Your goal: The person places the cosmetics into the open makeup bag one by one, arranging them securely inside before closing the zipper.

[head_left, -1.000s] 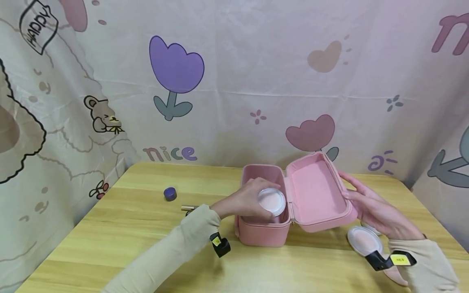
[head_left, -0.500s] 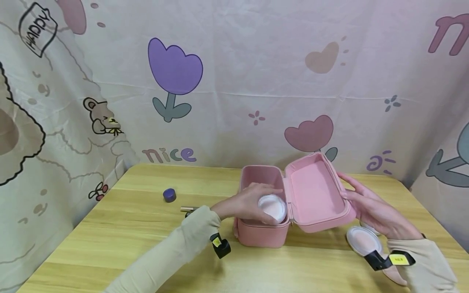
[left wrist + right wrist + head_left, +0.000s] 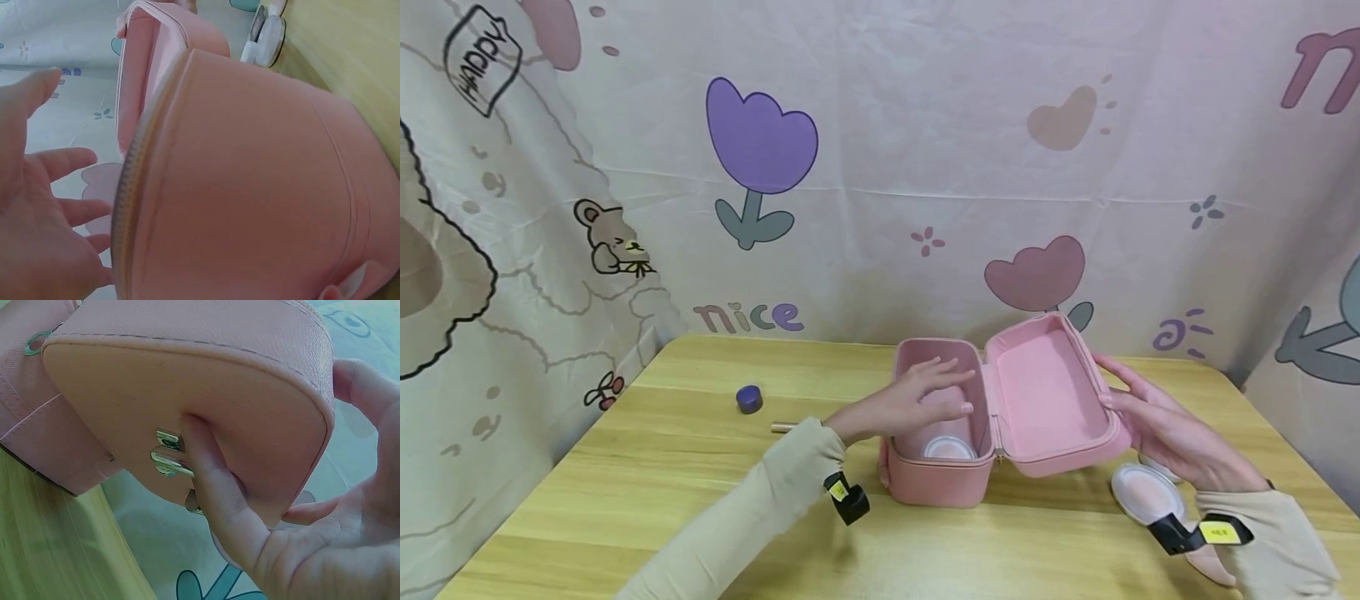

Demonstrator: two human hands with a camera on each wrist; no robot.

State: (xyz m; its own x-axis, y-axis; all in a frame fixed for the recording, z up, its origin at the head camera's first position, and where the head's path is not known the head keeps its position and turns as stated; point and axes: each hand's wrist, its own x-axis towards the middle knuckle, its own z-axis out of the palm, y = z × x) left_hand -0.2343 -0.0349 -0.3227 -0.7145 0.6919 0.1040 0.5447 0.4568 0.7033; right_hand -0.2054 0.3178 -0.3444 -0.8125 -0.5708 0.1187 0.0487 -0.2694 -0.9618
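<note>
A pink zippered case [image 3: 936, 485] stands on the wooden table, its lid [image 3: 1048, 396] swung out to the right. Inside, near the front wall, lies a round white-rimmed container [image 3: 949, 448] with a pale top. Over the case's opening hovers my left hand [image 3: 898, 408], fingers spread and holding nothing. The left wrist view has that hand [image 3: 44, 219] beside the zipper edge of the case [image 3: 250, 162]. My right hand [image 3: 1172, 433] grips the lid's outer edge. In the right wrist view, one finger presses the lid's outside beside a metal clasp [image 3: 167, 453].
A dark blue cap [image 3: 748, 399] and a gold-coloured tube [image 3: 782, 427], partly behind the left sleeve, lie left of the case. A round pale compact-like item [image 3: 1146, 493] and a pink piece [image 3: 1210, 567] lie under the right forearm. A printed cloth [image 3: 865, 167] hangs behind the table.
My left hand has lowered the round container into the case, let it go and risen slightly with fingers spread. My right hand has stayed on the lid.
</note>
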